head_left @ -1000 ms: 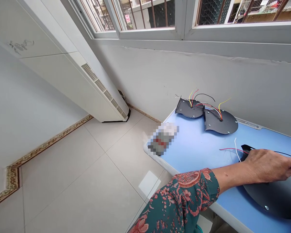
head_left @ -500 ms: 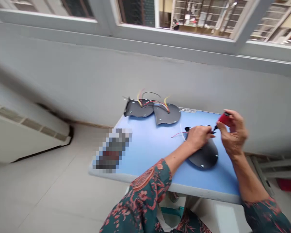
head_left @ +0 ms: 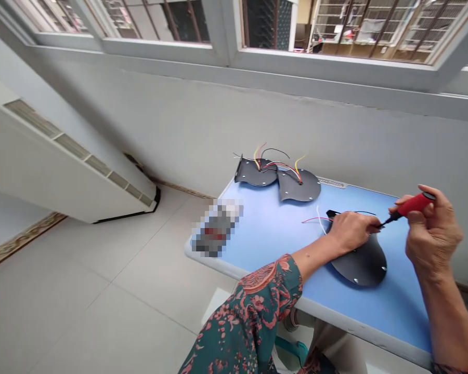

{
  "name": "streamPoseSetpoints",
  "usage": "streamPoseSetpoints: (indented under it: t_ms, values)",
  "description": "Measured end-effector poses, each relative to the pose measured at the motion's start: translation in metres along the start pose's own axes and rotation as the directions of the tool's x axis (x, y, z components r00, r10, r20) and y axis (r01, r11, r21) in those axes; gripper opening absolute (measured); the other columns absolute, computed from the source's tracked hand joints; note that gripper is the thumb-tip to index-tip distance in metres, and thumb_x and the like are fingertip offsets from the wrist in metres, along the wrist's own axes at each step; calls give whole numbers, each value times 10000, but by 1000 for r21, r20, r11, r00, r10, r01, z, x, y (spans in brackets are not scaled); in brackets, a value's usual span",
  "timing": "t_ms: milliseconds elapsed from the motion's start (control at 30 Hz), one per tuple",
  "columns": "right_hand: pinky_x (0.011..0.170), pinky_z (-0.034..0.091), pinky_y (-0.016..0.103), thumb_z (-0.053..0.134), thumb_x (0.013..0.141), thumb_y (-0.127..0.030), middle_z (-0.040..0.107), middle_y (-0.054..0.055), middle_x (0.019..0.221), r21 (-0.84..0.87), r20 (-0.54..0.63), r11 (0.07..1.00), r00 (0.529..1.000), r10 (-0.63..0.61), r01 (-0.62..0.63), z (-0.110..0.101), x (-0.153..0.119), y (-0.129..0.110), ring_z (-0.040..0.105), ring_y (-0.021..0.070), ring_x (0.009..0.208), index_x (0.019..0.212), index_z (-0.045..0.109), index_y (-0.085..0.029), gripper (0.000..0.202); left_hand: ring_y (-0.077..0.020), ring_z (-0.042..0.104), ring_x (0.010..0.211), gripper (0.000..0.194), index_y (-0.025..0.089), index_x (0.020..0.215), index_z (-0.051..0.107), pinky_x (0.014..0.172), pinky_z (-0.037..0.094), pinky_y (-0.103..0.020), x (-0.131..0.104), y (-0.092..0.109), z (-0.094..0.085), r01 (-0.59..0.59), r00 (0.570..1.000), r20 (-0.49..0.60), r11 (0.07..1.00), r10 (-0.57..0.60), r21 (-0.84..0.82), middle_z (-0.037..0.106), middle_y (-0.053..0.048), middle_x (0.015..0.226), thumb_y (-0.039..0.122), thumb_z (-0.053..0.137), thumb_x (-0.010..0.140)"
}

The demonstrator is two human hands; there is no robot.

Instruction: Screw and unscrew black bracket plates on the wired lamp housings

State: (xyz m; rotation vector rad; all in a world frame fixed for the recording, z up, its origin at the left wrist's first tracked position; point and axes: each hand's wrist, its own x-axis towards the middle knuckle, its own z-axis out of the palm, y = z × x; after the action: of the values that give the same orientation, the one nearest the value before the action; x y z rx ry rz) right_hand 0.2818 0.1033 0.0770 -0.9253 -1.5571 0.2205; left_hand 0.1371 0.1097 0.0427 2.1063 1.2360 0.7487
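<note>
A black snail-shaped blower casing (head_left: 361,265), with bright screws around its rim, lies near the right end of the blue table. My left hand (head_left: 351,231) presses on its top, fingers closed about the narrow upper edge. Red and white wires stick out to the left from under that hand, and a black one shows behind it. In my right hand (head_left: 432,234) is a red-handled screwdriver (head_left: 412,204), its dark shaft slanting down left to the fingertips of my left hand. Those fingers hide the spot where its tip meets the casing.
Two similar casings (head_left: 302,186) with loose coloured wires lie at the back of the blue table (head_left: 253,234). A blurred-out object (head_left: 217,231) occupies its left end. Behind stands a grey wall (head_left: 203,124) under windows; a white cabinet-like unit (head_left: 81,166) is at the left.
The view has swung left, so the table appears further right. My right hand has tilted the screwdriver flatter, its handle now further out to the right. My left hand stays on the casing.
</note>
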Motion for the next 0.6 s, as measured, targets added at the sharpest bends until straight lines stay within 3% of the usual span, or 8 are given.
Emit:
streamPoseSetpoints:
  t_ms: [167,233,300,400,500,600]
  values:
    - [889,547,705,651,976,-455,752,111,1080,-88,0,995,999,44,-43,7,-8,-15,755,351,916,1450,593,-427,478,-253,729,1032,219,301,1085,751,791,505,-315,4,0,2,18,1000,2,999,-18,38,797,-23,1061,419,577,1023]
    - [961,523,724,679,963,-442,736,109,1161,-118,-24,993,1000,20,-23,8,-9,-14,746,358,1001,1473,578,-423,519,-249,730,1009,226,303,1050,748,787,507,-312,5,1,1,18,1000,13,999,-18,44,791,-27,1030,451,579,1016]
    - [958,562,649,751,914,-413,723,106,1178,-162,-72,987,997,-26,14,6,-7,-10,748,331,987,1436,627,-408,537,-243,730,1009,208,305,1026,750,806,514,-307,4,2,0,28,999,15,999,-29,44,787,-29,1012,455,608,999]
    - [811,622,476,809,853,-388,732,89,1055,-252,-121,967,991,-56,24,1,-2,-7,733,245,809,1352,708,-346,511,-243,731,1023,159,292,999,766,845,518,-306,0,5,-2,68,998,-5,998,-68,8,794,-33,995,408,660,974]
    - [827,625,405,657,950,-342,735,36,935,-105,91,994,995,51,-41,-2,1,-12,721,204,836,1414,636,-287,468,-206,746,911,113,269,964,782,843,516,-274,-1,2,-5,85,996,-1,989,-85,-118,794,-10,884,314,679,958]
    - [832,618,381,566,988,-292,742,16,939,-68,139,996,989,58,-49,0,-1,-17,703,187,834,1440,604,-290,453,-139,723,702,145,253,1022,768,772,508,-232,0,-2,-7,46,999,40,954,-36,-297,772,36,805,231,637,963]
